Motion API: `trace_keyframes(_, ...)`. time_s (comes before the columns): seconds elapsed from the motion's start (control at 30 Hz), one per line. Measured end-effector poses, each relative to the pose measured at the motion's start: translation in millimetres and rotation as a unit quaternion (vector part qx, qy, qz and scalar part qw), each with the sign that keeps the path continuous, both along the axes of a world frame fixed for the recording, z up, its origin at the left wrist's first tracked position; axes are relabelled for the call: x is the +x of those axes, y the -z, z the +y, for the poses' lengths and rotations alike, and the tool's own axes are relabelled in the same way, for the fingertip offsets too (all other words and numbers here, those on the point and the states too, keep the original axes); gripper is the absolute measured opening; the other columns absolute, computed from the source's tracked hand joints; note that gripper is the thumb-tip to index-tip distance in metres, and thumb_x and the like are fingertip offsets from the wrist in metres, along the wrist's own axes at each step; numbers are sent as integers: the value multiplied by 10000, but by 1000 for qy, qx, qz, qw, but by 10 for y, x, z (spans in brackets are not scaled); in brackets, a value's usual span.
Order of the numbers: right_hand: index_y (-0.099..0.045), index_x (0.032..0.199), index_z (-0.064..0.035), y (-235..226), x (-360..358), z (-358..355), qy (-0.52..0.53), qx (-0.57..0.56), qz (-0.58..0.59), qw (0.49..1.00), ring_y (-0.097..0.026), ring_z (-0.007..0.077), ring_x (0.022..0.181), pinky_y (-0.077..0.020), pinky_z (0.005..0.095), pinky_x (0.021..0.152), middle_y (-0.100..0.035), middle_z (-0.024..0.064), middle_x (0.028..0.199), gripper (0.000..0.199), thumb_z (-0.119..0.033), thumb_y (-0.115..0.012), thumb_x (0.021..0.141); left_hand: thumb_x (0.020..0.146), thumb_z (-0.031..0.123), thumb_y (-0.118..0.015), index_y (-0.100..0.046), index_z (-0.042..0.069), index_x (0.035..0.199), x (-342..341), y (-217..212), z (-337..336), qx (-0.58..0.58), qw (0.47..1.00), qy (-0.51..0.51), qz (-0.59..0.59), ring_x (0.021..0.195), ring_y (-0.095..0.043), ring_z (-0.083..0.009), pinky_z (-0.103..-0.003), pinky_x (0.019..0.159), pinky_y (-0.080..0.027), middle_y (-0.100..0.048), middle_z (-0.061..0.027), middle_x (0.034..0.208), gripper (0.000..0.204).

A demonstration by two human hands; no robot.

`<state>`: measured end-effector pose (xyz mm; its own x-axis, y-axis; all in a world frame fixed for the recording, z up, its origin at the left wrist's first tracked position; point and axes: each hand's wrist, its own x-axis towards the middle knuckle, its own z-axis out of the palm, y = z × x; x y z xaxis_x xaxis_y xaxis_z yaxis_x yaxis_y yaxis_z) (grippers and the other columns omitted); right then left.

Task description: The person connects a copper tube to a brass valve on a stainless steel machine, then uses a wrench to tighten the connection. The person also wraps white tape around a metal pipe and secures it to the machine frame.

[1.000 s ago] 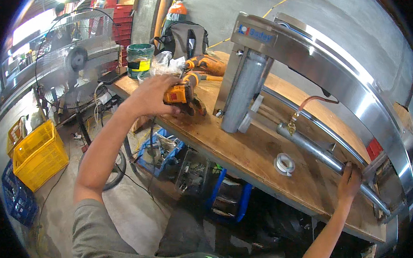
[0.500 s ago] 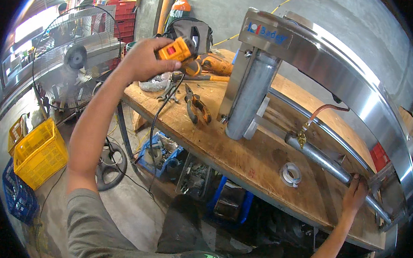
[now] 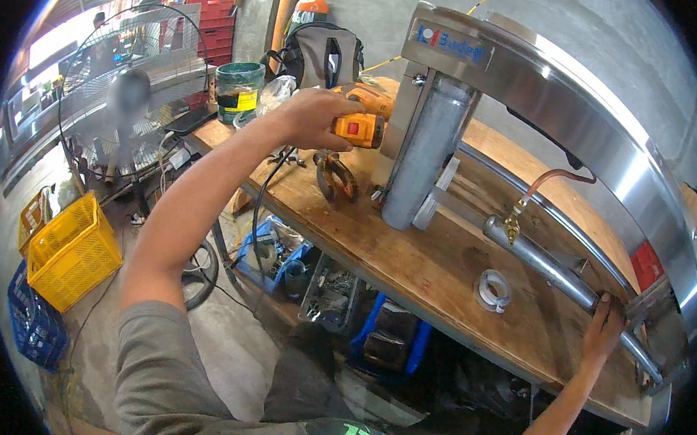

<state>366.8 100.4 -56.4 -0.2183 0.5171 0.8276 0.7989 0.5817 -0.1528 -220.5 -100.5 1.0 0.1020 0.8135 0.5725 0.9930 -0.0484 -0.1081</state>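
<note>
My left hand (image 3: 310, 117) grips an orange corded power tool (image 3: 359, 128) and holds it in the air just left of a grey upright cylinder (image 3: 422, 158) on a stainless steel machine frame (image 3: 575, 111). The tool's black cord (image 3: 258, 205) hangs down below my wrist. My right hand (image 3: 604, 329) rests on the far right end of a horizontal steel tube (image 3: 547, 263) lying on the wooden workbench (image 3: 433, 261). Pliers (image 3: 335, 176) lie on the bench under the tool.
A roll of white tape (image 3: 494, 290) lies on the bench. A green bucket (image 3: 238, 90), a grey backpack (image 3: 325, 55) and a second orange tool stand at the bench's far end. A floor fan (image 3: 130, 100), yellow crate (image 3: 71, 252) and blue crate (image 3: 34, 323) stand left.
My left hand picked the orange tool up off the bench, lifted it and brought it right, up next to the grey cylinder. My right hand stays on the steel tube.
</note>
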Motion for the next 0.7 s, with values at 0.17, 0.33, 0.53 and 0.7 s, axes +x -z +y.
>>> trace_keyframes(0.17,-634,1036,37,-36,-48,-93,-32,9,-22,999,-566,417,975,-423,456,892,-638,242,1038,380,-298,-458,1011,717,263,-769,-582,97,1238,25,114,203,5,997,43,59,1067,-601,-343,-431,938,-458,-648,-155,1116,578)
trace_keyframes(0.33,-629,1040,40,-4,-80,-108,-29,17,17,999,-557,420,988,-417,457,907,-631,235,1032,357,-276,-464,1009,791,283,-745,-580,109,1285,103,169,85,-68,998,-2,-8,1117,-599,-313,-408,966,-456,-643,-153,1178,549)
trace_keyframes(0.53,-632,1066,29,-50,-85,-178,-22,-4,-24,999,-549,414,1047,-403,460,949,-627,234,1092,351,-278,-474,1004,884,342,-636,-671,104,1165,-222,-99,-163,25,977,-101,-184,976,-674,-309,-401,874,-512,-697,-161,1057,370)
trace_keyframes(0.7,-637,1045,15,-64,-113,-241,-48,19,-26,998,-552,398,1031,-392,451,972,-628,213,1060,313,-253,-481,1001,829,233,-592,-720,61,955,-413,100,-296,-127,934,-329,-62,880,-673,-331,-427,799,-520,-697,-188,936,249)
